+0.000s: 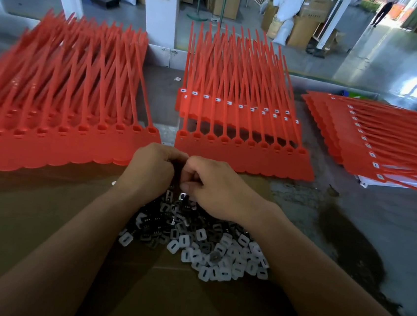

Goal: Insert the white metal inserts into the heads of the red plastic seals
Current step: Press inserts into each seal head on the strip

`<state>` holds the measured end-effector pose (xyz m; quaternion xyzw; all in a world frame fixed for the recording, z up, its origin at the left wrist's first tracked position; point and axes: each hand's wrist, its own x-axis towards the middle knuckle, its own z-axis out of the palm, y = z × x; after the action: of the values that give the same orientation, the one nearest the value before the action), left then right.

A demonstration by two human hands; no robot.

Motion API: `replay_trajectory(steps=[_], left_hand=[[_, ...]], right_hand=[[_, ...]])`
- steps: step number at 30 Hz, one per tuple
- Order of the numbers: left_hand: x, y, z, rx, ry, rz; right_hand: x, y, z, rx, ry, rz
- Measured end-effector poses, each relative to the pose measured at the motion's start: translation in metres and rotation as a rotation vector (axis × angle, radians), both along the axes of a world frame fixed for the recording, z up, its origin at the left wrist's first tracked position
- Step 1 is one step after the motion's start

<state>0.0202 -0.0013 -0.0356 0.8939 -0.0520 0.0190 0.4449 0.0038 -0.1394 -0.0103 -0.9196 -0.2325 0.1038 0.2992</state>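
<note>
Both hands are held together at frame centre, over the far edge of the pile of inserts point(218, 251). The pile is heaped on a cardboard sheet point(29, 216) at lower centre, probably for quick picking.

The left hand point(149, 169) and right hand point(214, 186) are curled. Whether inserts are gripped inside cannot be told.

The seals are laid with heads toward the person. The left stack point(52, 115) has empty heads, the middle stack point(239, 145) is partly fitted, and the right stack point(384, 140) is fitted and set aside.

No legible writing is found.
</note>
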Motion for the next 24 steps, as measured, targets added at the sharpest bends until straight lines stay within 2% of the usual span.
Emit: replay_trajectory(steps=[2,5,8,12,16,24], left_hand=[[-0.003,-0.001,0.001,0.078,-0.037,-0.026],[-0.008,-0.007,0.001,0.331,-0.21,-0.127],[-0.01,-0.01,0.002,0.505,-0.231,-0.128],[-0.015,-0.014,0.002,0.571,-0.245,-0.12],[-0.016,-0.019,-0.001,0.543,-0.225,-0.139],[-0.015,-0.02,-0.003,0.64,-0.207,-0.149]], right_hand=[[0.002,-0.005,0.002,0.026,-0.002,-0.031],[0.012,-0.012,0.006,0.089,-0.028,-0.113],[0.031,-0.017,0.008,0.091,-0.051,-0.189],[0.06,-0.011,0.005,0.097,-0.088,-0.241],[0.079,0.006,0.002,0.09,-0.084,-0.223],[0.088,0.018,-0.001,-0.056,-0.002,-0.184]])
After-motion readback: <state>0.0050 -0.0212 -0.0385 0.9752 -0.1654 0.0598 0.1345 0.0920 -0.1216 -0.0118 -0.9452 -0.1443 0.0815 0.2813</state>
